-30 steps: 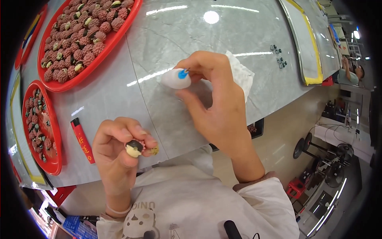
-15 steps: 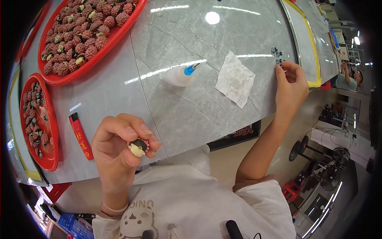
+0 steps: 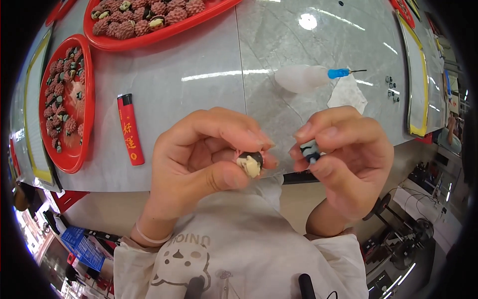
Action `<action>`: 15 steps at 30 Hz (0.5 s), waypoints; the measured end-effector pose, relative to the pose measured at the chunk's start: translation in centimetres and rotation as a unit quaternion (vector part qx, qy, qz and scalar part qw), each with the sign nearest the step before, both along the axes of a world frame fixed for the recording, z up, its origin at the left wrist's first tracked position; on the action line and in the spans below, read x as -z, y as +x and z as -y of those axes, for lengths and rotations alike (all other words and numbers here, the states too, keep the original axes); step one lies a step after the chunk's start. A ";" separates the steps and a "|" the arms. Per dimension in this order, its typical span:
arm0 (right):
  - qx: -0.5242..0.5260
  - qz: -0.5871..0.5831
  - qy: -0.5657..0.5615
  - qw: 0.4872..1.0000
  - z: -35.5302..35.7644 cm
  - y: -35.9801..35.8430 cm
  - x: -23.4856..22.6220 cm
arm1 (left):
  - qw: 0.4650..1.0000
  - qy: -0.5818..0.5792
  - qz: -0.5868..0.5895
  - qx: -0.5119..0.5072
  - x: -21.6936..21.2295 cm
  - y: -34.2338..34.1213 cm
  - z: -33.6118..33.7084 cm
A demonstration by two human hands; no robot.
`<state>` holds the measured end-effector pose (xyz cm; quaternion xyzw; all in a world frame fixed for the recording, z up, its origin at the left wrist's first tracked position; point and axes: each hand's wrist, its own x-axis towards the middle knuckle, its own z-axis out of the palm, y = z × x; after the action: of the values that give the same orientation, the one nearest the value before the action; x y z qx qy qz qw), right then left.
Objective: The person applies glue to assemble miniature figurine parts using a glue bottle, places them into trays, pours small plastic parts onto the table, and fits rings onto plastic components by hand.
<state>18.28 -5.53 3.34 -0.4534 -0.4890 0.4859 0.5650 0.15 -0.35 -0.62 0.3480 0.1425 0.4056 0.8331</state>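
**Two small pieces held close together above the table edge**

Your left hand (image 3: 209, 159) was closed around a small cream and dark piece (image 3: 250, 163), pinched between the thumb below and the fingertips above, so that only its front end showed. Your right hand (image 3: 343, 159) was clamped on a small grey-blue part (image 3: 309, 150), gripped between thumb and forefinger. The two hands stood side by side and nearly met at the fingertips, with the two pieces just apart, facing each other. Both hands hovered over the near edge of the grey marble table (image 3: 209, 74), above your white shirt (image 3: 249, 249).

Beyond your right hand, a soft white squeeze bottle (image 3: 301, 78) with a blue needle tip (image 3: 338, 73) lay on its side on the table, and a crumpled white tissue (image 3: 347, 93) lay just beside it, under the tip. A few tiny dark parts (image 3: 391, 92) sat further out on the same side, near a yellow-rimmed tray (image 3: 417, 74).

To the outside of your left hand, a red lighter (image 3: 130, 129) lay flat on the table. Past it stood an oval red tray (image 3: 84, 134) filled with small reddish scaly pieces (image 3: 62, 107). A second, larger red tray (image 3: 149, 37) with more of the same pieces lay well beyond both hands, at the far side of the table.
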 end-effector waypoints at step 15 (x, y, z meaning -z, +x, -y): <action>0.024 0.167 0.103 0.980 -0.7 -1.4 0.0 | 0.992 -0.016 -0.121 -0.034 -0.8 0.2 0.1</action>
<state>16.86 -4.88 3.36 -0.4788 -0.6128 0.3372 0.5306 0.32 -0.42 0.20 0.3759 0.2604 0.3866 0.8009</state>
